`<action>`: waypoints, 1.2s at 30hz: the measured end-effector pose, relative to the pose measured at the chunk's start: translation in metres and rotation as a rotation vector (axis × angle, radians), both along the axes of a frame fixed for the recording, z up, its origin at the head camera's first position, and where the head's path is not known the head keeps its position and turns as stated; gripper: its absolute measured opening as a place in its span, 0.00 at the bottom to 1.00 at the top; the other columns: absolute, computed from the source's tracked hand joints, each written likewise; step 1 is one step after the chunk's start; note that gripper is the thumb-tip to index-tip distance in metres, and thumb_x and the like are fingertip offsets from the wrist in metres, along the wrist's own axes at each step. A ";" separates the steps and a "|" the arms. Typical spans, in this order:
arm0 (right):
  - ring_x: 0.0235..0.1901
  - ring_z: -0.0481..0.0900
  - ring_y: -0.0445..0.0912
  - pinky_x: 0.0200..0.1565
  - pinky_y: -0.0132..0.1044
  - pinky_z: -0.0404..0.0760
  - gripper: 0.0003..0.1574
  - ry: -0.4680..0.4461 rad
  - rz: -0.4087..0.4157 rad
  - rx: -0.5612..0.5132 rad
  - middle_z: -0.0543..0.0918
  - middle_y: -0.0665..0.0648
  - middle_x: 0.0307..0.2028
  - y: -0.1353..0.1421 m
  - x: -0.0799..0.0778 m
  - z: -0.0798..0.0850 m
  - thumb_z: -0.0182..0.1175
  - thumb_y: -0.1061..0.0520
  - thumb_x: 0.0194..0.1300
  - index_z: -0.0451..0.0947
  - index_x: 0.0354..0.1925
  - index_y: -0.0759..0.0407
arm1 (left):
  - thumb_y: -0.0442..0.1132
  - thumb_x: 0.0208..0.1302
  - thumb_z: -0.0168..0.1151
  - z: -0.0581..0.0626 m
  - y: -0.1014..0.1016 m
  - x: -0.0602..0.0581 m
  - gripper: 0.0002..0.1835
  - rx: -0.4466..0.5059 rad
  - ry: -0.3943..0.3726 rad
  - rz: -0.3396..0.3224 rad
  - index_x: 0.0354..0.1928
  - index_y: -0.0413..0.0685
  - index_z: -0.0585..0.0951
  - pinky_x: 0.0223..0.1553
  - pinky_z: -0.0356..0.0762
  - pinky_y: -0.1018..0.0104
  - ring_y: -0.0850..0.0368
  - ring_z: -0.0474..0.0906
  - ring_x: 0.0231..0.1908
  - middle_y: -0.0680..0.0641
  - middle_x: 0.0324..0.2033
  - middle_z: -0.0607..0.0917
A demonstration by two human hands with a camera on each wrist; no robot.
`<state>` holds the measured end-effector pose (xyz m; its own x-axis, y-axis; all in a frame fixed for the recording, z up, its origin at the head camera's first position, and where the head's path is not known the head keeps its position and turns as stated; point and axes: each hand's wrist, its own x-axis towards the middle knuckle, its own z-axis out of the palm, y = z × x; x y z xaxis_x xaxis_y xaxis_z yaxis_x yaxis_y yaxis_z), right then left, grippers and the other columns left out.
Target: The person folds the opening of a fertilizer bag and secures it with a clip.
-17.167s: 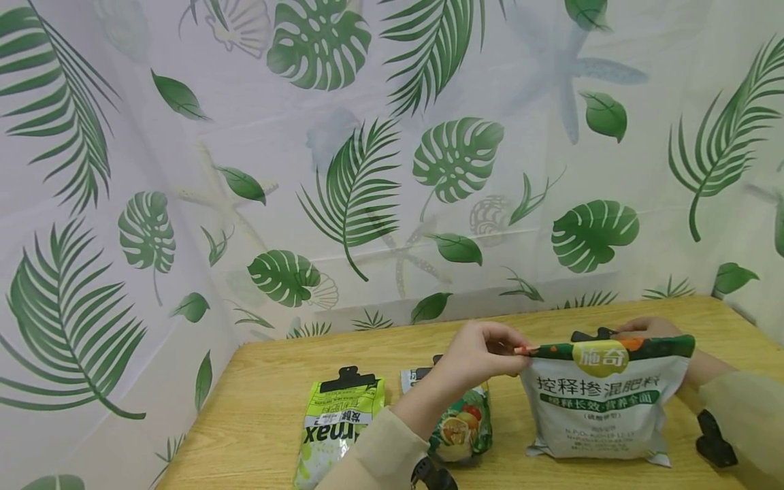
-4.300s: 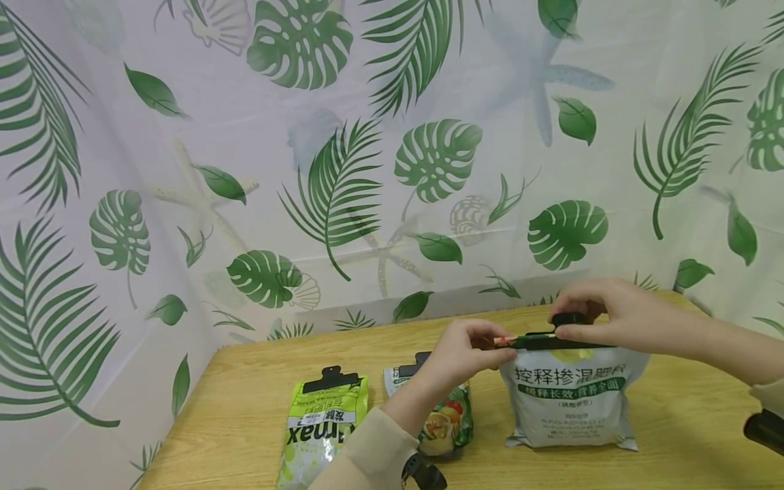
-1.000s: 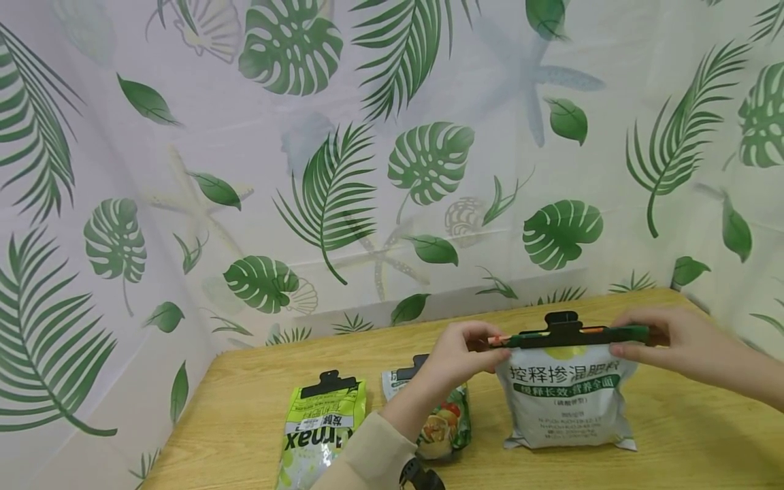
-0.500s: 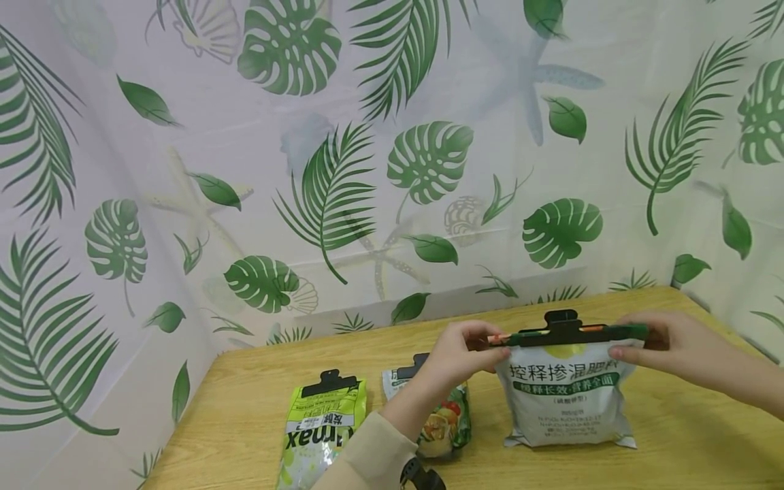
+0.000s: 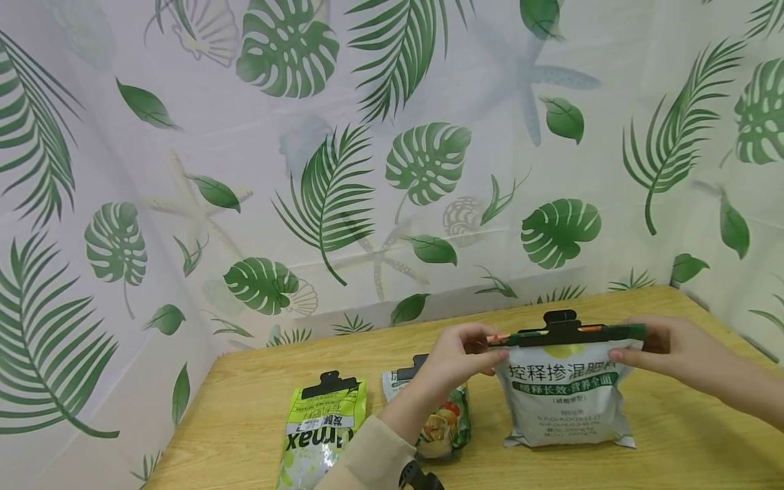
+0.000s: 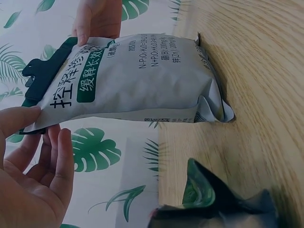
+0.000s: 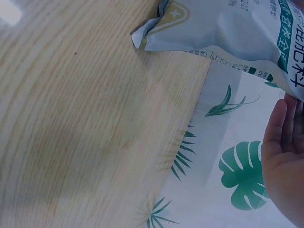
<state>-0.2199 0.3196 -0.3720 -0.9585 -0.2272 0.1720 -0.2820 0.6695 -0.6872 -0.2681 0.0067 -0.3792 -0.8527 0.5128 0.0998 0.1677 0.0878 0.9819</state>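
Note:
A white fertilizer bag (image 5: 563, 401) stands upright on the wooden table, its green top folded over. Across that fold sits a black clip (image 5: 562, 328). My left hand (image 5: 462, 354) pinches the left end of the fold between thumb and fingers. At the opposite end, my right hand (image 5: 664, 347) pinches the right top corner, thumb on the front face. The left wrist view shows the clip (image 6: 50, 71) along the bag's top, with my left thumb on the printed face. Only part of my right hand (image 7: 285, 156) shows in the right wrist view, beside the bag (image 7: 228, 33).
Left of the white bag lies a lime-green bag (image 5: 321, 429) with a black clip (image 5: 331, 384). Between them is a bag with fruit pictures (image 5: 444, 425), also clipped and partly behind my left forearm. A leaf-patterned cloth (image 5: 367, 170) hangs behind the table (image 5: 245, 408).
Earlier the white bag's top had no clip on it; my right hand then set the black clip there and moved to the right corner. In the last second, hands and bag barely shift.

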 end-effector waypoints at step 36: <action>0.35 0.80 0.33 0.34 0.31 0.81 0.20 0.022 0.015 -0.049 0.83 0.45 0.37 0.003 -0.003 -0.015 0.62 0.57 0.63 0.75 0.51 0.66 | 0.36 0.57 0.67 -0.024 -0.005 0.000 0.10 -0.009 -0.091 -0.054 0.42 0.49 0.82 0.41 0.82 0.50 0.51 0.83 0.37 0.52 0.34 0.84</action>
<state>-0.2234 0.3224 -0.3868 -0.9510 -0.2325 0.2039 -0.3070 0.6303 -0.7130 -0.2680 0.0019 -0.4035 -0.8290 0.5590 0.0179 0.0824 0.0904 0.9925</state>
